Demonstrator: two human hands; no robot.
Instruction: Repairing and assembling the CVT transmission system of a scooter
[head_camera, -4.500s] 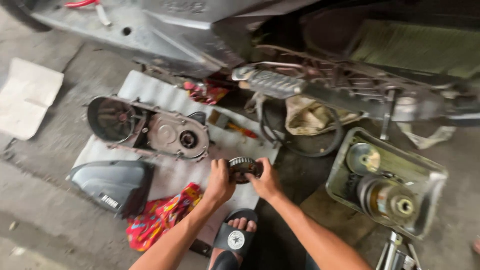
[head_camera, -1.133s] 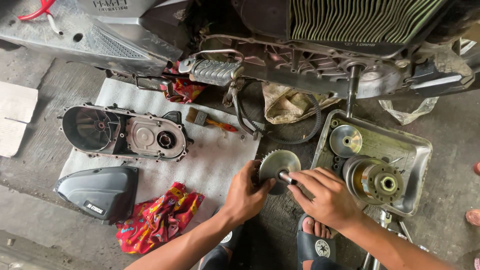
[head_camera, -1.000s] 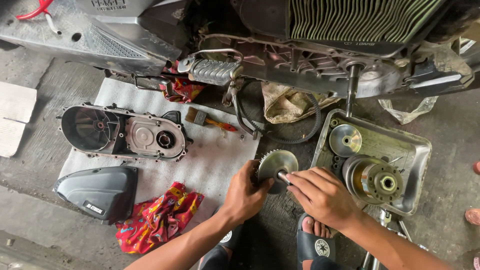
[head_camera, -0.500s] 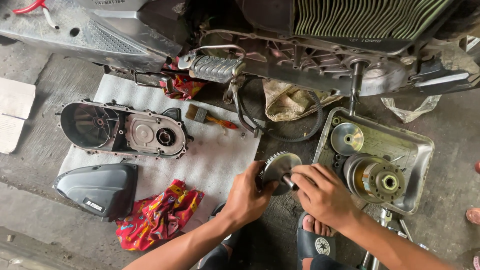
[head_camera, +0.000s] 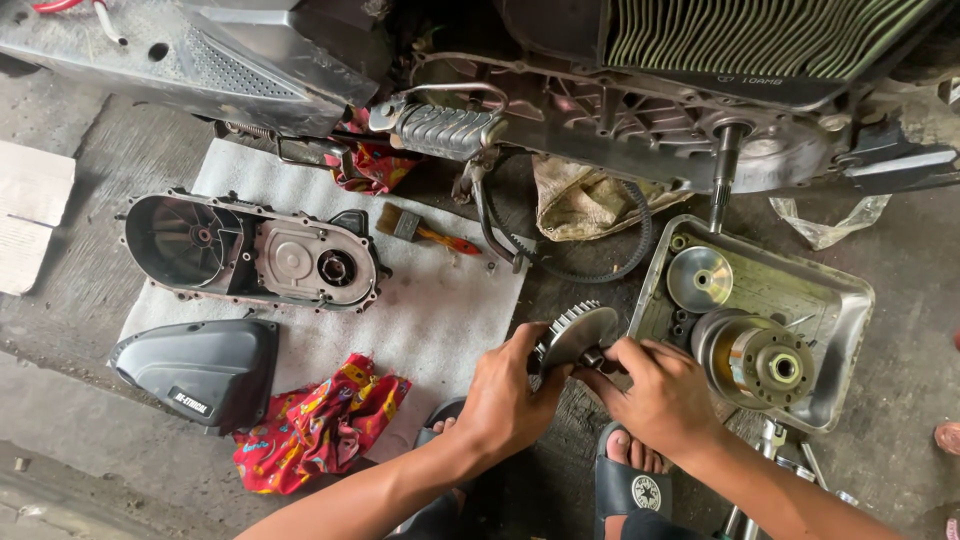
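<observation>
I see my left hand (head_camera: 512, 400) wrapped around the rim of a round, finned grey metal pulley disc (head_camera: 578, 336), fingers curled tight on its edge, while my right hand (head_camera: 655, 392) pinches the short hub at the disc's centre between thumb and fingertips. The disc sits tilted, just left of the dented steel tray (head_camera: 838, 300), which holds a shiny cone-shaped pulley face (head_camera: 699, 278) and a drum-like clutch assembly (head_camera: 757, 359). Farther left of the tray, a white foam sheet (head_camera: 440, 310) carries a grey cast engine cover (head_camera: 255, 251), a black plastic cover (head_camera: 200, 368), a red patterned rag (head_camera: 320, 425) and a wooden-handled paintbrush (head_camera: 425, 231).
</observation>
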